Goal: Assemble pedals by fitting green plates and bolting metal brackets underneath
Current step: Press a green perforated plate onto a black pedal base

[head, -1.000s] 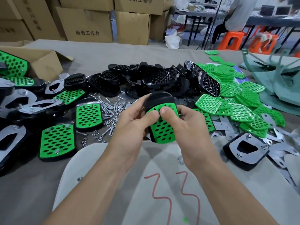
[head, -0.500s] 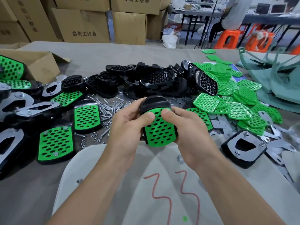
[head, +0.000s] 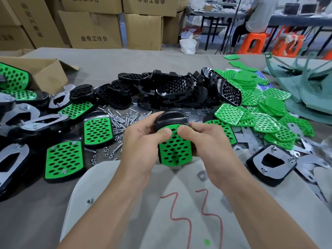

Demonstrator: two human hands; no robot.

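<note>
The left hand (head: 142, 139) and right hand (head: 206, 141) together grip one black pedal (head: 172, 119), held above the near tabletop (head: 125, 58). Both hands have their fingers curled around the sides of the pedal. The two thumbs press side by side on the upper edge of one green plate (head: 174, 151) seated in the pedal face.

Below the hands lies one white board (head: 111, 194) bearing two red marks (head: 179, 212). Loose bolts and nuts (head: 122, 121) lie just left of the left hand; their number cannot be counted. Beyond these, two finished pedals (head: 98, 130) lie green face up, with at least three more farther left.

Right of the right hand, one pedal lies with its metal bracket (head: 271, 164) upward. A heap of spare green plates (head: 251, 112) lies beyond the right hand, and a heap of bare black pedal bodies (head: 170, 90) lies beyond both hands. Neither heap can be counted.
</note>
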